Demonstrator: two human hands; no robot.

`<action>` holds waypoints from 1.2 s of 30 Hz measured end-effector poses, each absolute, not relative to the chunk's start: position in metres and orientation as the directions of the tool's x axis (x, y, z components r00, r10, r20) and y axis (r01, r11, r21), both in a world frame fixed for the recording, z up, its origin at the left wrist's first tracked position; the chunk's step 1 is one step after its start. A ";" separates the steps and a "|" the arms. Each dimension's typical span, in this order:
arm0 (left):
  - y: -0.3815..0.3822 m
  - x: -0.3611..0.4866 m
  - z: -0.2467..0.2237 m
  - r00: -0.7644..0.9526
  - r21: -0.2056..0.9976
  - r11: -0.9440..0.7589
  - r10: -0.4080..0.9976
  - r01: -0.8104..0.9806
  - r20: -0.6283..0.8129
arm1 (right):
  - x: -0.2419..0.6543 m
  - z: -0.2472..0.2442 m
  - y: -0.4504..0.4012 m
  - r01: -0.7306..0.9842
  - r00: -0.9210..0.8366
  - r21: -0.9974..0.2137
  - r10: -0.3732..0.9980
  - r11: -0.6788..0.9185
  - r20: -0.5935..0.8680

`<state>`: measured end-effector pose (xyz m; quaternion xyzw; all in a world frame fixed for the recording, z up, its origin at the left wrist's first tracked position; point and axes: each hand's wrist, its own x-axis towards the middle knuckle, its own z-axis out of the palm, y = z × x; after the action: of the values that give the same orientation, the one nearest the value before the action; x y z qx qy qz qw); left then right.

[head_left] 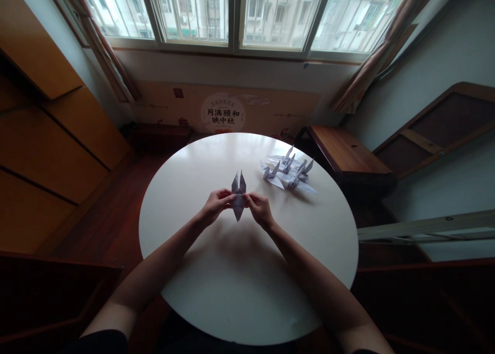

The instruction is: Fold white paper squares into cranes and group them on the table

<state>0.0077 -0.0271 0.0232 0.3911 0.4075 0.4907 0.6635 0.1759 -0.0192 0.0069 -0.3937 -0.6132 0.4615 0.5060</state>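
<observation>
Between my hands is a partly folded paper crane (238,205), grey-white, with two narrow points rising at the top and one broader point below. My left hand (215,205) pinches its left edge between thumb and fingers. On the opposite edge, my right hand (260,208) grips the paper the same way. The piece is held up over the round white table (247,292). To the right of my hands, several finished paper cranes (288,171) stand in a cluster, their wings overlapping.
A wooden desk (348,147) stands beyond the table on the right. Wooden cabinets (54,153) line the left side. Behind the table, a printed banner (270,106) covers the wall under the barred windows (197,13). Curtains (104,49) hang at both sides.
</observation>
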 end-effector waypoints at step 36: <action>-0.030 -0.001 0.027 0.287 0.935 0.321 0.919 -0.150 -0.270 | 0.186 0.022 -0.025 0.213 -0.269 -0.736 0.763 0.643 0.588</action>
<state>-0.0008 -0.0303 0.0272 0.4287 0.4484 0.3944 0.6780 0.1863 -0.0245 0.0224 -0.3254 -0.7496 0.2697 0.5094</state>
